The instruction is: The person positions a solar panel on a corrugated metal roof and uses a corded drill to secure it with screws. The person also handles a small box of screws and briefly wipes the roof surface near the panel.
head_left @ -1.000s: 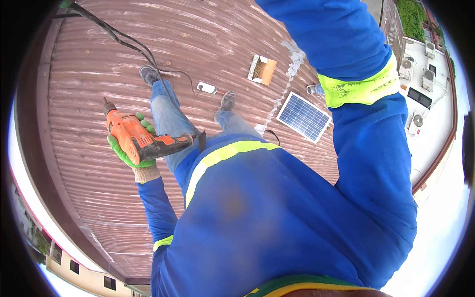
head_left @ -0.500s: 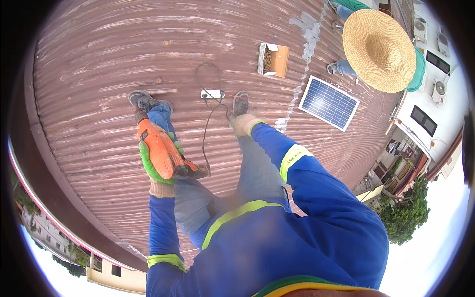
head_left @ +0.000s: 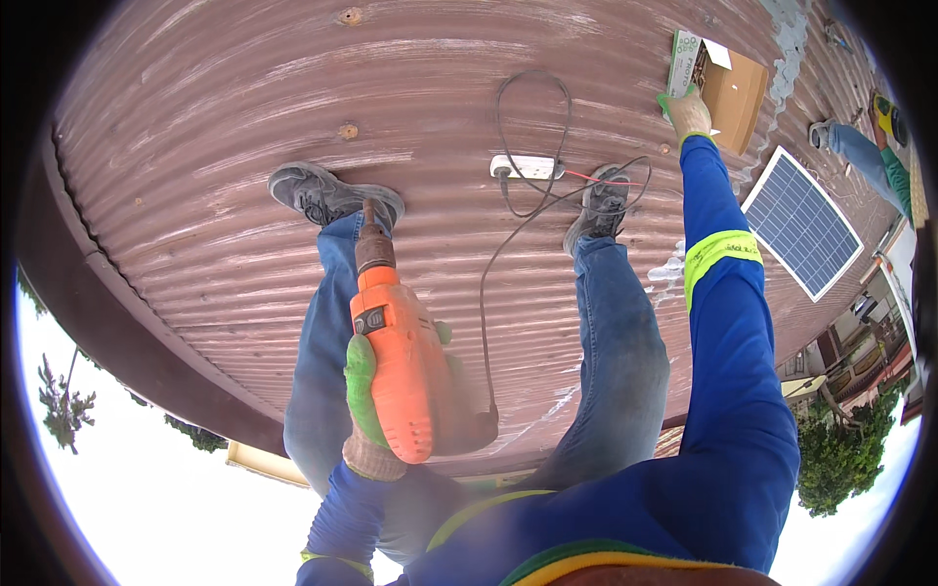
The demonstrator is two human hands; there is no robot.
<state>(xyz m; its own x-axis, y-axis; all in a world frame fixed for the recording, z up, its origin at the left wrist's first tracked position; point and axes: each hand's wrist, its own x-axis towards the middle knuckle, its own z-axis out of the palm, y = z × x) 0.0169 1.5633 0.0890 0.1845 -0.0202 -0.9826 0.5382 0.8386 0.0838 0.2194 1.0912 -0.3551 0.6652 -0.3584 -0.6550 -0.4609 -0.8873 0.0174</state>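
My left hand [head_left: 366, 400], in a green-and-cream glove, is closed around an orange power drill [head_left: 405, 363], its narrow tip pointing up over my left shoe. A dark cord runs from the drill's handle to a white power strip [head_left: 528, 168] on the roof between my feet. At the upper right, my gloved right hand [head_left: 686, 109] reaches to the near edge of an open cardboard box [head_left: 738, 98] holding small dark pieces; its fingertips are hard to make out there.
The corrugated roof [head_left: 215, 146] has a dark edge curving along the left. A solar panel [head_left: 801, 220] lies right of my right arm. A person's jeans leg [head_left: 860, 168] and shoe are at the far right, beside buildings and trees. A grey sealant strip crosses the roof.
My right arm has come down from high up and now reaches the box. The drill has turned tip-up and moved right and lower. The view has shifted, and the other person is mostly out of frame.
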